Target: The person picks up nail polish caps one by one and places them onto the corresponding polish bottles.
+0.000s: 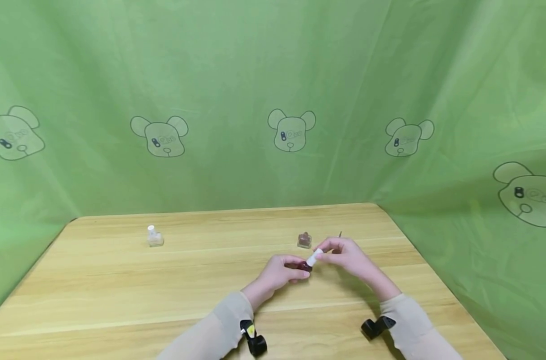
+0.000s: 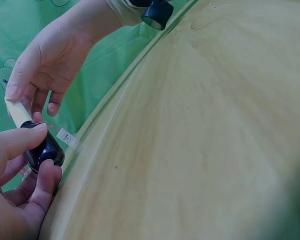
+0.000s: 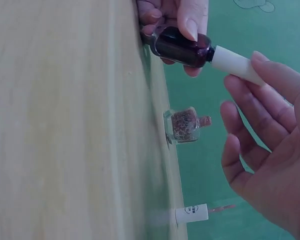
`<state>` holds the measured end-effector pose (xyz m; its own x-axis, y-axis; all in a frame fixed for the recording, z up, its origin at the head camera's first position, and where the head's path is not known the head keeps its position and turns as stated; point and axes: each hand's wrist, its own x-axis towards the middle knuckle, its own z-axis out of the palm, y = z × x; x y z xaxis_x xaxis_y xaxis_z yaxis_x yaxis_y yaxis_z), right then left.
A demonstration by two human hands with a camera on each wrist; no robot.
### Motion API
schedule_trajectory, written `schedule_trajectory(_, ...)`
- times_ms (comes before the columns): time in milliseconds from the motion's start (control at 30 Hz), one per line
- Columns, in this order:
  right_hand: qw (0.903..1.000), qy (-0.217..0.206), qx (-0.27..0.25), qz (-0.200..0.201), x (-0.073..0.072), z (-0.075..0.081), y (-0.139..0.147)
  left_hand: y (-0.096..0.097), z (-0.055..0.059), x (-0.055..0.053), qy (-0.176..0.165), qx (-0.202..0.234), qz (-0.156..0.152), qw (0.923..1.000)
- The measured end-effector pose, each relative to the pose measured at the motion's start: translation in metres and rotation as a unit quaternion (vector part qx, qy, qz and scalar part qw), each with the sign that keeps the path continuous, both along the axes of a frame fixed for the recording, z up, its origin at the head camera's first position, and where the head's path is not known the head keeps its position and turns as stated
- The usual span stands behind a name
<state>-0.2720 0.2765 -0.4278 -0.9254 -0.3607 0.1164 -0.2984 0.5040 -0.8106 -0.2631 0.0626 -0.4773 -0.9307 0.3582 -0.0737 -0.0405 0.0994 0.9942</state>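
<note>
In my left hand (image 1: 276,272) is a nail polish bottle (image 3: 182,47) of dark red polish, gripped between thumb and fingers and tilted above the table. My right hand (image 1: 348,257) pinches its white cap (image 3: 235,63) between thumb and index finger, the other fingers loosely bent. A dark strip of the bottle's neck shows below the cap. Just behind the hands stands an uncapped nail polish bottle (image 1: 304,241) with brownish-pink glitter. Beside it, a white brush cap (image 3: 192,213) stands on its top with the brush (image 3: 223,207) pointing up; my right hand mostly hides it in the head view.
A clear nail polish bottle (image 1: 155,239) with a white cap stands at the back left of the wooden table (image 1: 120,290). Green curtain (image 1: 237,165) with bear-head drawings hangs behind the table and along its sides. Black wrist cameras (image 1: 254,340) sit on both sleeves.
</note>
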Motion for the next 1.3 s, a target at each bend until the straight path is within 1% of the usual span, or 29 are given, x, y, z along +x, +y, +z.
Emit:
schedule_trajectory(200,0.999,0.031,0.019,-0.026,0.003,0.0,-0.005,0.0,0.001,0.0,-0.001,0.002,0.001,1.0)
schedule_trajectory(400,0.9966,0.059,0.047,-0.032,0.005,0.001,-0.007,0.0,0.0,0.001,-0.003,0.0,0.001,1.0)
schedule_trajectory(533,0.9958,0.062,0.054,-0.039,0.006,0.002,-0.008,0.0,0.0,0.001,-0.004,0.0,-0.001,1.0)
schedule_trajectory(633,0.9959,0.062,0.056,-0.034,0.005,0.001,-0.007,0.001,-0.001,0.0,-0.003,0.002,-0.001,1.0)
schedule_trajectory(733,0.9976,0.051,0.045,-0.012,0.002,-0.002,-0.003,0.0,-0.001,0.0,-0.001,0.004,0.0,1.0)
schedule_trajectory(833,0.9991,0.023,0.014,0.034,-0.002,-0.005,0.002,0.0,-0.001,0.0,-0.004,0.004,0.0,1.0)
schedule_trajectory(933,0.9964,-0.012,-0.018,0.082,-0.004,-0.007,0.007,0.0,-0.001,0.0,-0.006,0.001,0.0,1.0)
schedule_trajectory(1000,0.9941,-0.029,-0.03,0.1,-0.005,-0.007,0.01,0.0,-0.001,0.001,-0.004,0.001,0.0,1.0)
schedule_trajectory(1067,0.993,-0.043,-0.036,0.104,-0.005,-0.006,0.012,0.001,-0.001,0.001,-0.003,0.002,0.001,1.0)
schedule_trajectory(1167,0.9933,-0.051,-0.041,0.095,-0.004,-0.005,0.011,0.001,-0.001,0.0,-0.001,0.004,-0.001,1.0)
schedule_trajectory(1300,0.9948,-0.05,-0.041,0.079,-0.003,-0.005,0.009,0.001,-0.001,0.0,-0.004,0.002,-0.003,1.0)
